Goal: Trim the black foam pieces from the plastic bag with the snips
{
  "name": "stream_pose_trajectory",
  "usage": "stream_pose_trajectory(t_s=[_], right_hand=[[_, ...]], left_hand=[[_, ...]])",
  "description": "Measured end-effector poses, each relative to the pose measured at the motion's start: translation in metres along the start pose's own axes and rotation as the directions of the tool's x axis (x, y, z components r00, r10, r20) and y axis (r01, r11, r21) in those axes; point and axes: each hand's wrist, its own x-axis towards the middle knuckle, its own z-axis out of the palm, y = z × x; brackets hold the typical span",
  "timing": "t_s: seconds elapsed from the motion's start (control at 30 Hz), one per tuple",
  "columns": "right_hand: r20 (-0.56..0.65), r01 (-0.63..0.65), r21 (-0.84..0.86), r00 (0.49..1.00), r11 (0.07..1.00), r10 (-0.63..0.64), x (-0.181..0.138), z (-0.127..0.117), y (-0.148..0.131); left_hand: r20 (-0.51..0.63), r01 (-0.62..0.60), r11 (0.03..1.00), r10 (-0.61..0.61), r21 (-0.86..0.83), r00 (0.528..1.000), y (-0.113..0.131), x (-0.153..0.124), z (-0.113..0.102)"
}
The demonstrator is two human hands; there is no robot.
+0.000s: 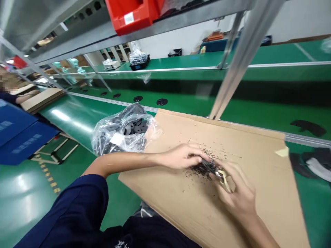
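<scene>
Over the cardboard sheet point(253, 151), my left hand point(184, 156) pinches a small dark part point(207, 166) between thumb and fingers. The part's exact shape is blurred. Close against it from the right, my right hand point(238, 191) is closed around a small pliers-like tool point(224, 179) with yellow handles and a shiny metal head. Whether the tool's jaws touch the part, I cannot tell. Many tiny black scraps point(200, 170) lie scattered and heaped on the cardboard beneath both hands.
A clear plastic bag point(103, 132) of flat dark-grey pieces stands left of the cardboard. Round black pieces point(162, 102) line the green belt behind. A metal post point(235, 69) rises at the cardboard's back edge; a red bin point(134, 17) sits overhead. Another person's arm point(27, 96) is far left.
</scene>
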Motion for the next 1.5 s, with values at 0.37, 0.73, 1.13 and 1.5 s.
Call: stream_pose_trajectory(t_s=[0.37,0.73,1.13,1.5], right_hand=[[0.019,-0.461,0.164,0.885,0.872,0.464,0.005,0.008,-0.001],[0.064,-0.513,0.228,0.856,0.827,0.514,0.003,0.006,-0.003],[0.118,-0.661,0.308,0.740,0.684,0.662,0.005,0.009,-0.009],[0.306,-0.775,0.378,0.621,0.507,0.721,-0.003,0.016,-0.017]], left_hand=[[-0.218,0.616,0.617,-0.598,0.490,0.771,-0.061,-0.070,-0.131],[-0.414,0.562,0.826,-0.498,0.039,0.762,-0.041,-0.109,-0.136],[-0.090,0.292,0.542,-0.571,-0.788,0.816,-0.007,-0.045,0.016],[-0.376,0.216,0.880,-0.387,-0.423,0.842,-0.006,-0.040,0.053]])
